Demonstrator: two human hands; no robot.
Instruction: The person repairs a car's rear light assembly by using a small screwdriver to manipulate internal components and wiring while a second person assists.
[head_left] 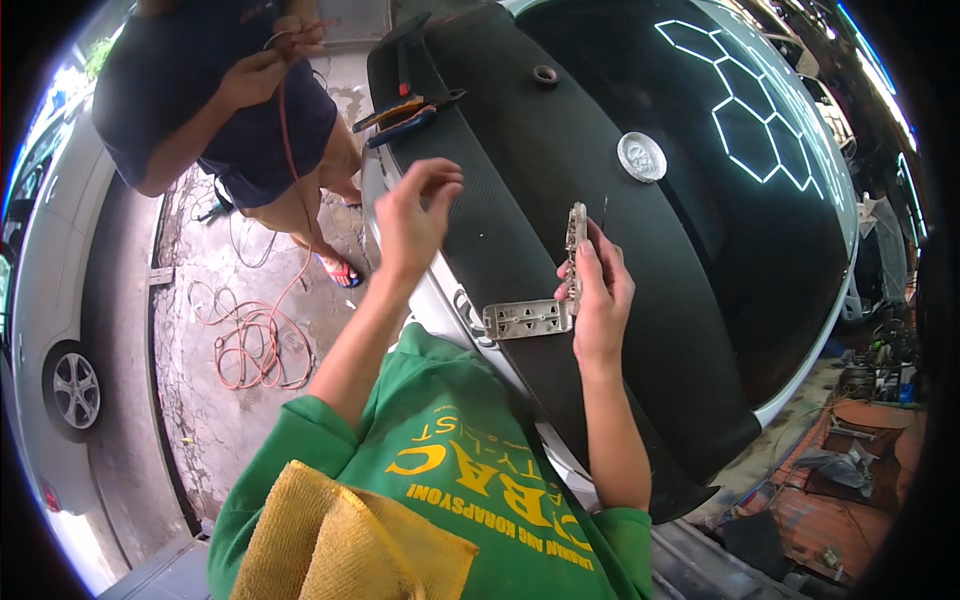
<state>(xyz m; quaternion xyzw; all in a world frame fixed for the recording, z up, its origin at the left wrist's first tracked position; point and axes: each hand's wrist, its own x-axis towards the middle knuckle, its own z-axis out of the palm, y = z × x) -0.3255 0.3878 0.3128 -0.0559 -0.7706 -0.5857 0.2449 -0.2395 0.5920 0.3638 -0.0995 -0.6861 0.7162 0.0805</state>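
A pale plastic power strip housing, opened into two halves, is at my right hand (603,285). That hand grips the upright half (575,245), which has metal parts along it, between thumb and fingers. The other half (527,320), with socket holes, lies flat at the near edge of the black car panel, its end meeting the held half. A thin dark rod sticks up behind my right fingers; its kind is unclear. My left hand (412,220) is raised over the panel's left part, fingers curled toward the thumb. Whatever the pinch holds, if anything, is too small to make out.
Pliers (410,118), a tape roll (545,75) and a white dish (642,157) of small white bits rest on the car. At left, a person (215,100) handles a red cord, coiled (262,345) on the floor. A yellow cloth (345,540) hangs on me.
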